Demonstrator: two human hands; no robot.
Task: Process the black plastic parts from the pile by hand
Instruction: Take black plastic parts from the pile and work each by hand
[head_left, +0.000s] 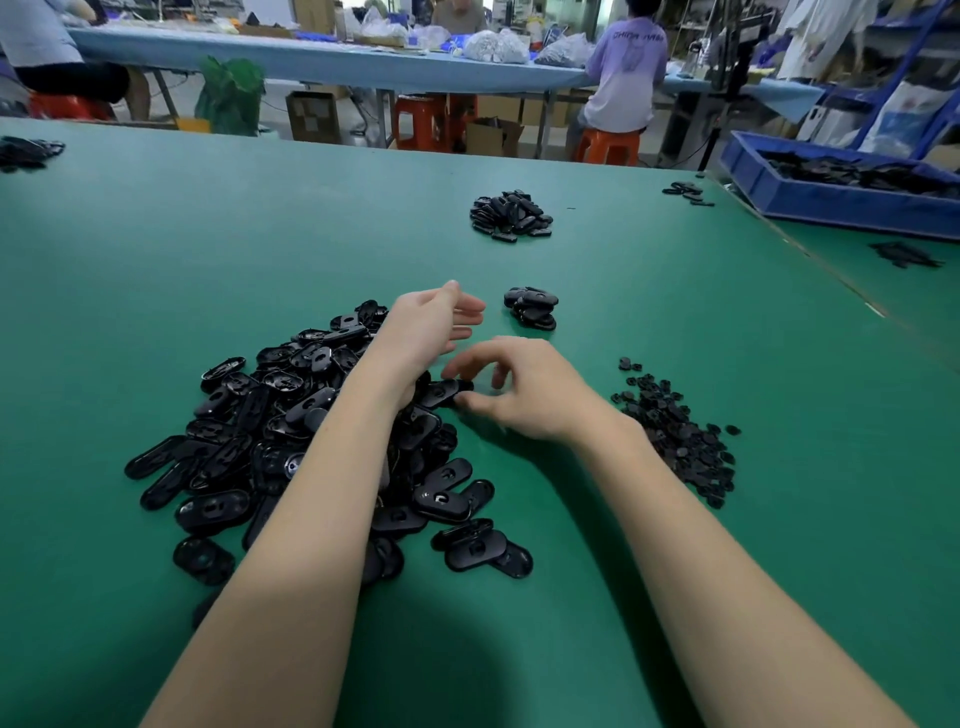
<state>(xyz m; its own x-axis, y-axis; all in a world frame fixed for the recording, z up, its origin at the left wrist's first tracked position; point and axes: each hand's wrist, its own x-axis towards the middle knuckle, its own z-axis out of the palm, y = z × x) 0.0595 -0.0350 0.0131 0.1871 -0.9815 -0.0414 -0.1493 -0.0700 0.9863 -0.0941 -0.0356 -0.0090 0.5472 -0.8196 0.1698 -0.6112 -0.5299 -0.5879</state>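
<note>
Black plastic part (440, 392) lies crosswise, between hands.

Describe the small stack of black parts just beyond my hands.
The small stack is a few black oblong plastic parts with rounded ends, glossy, piled loosely on one another. It lies on the green table, beyond and right of the left hand, apart from both hands and from the big pile. Nothing but the table touches it.
</note>
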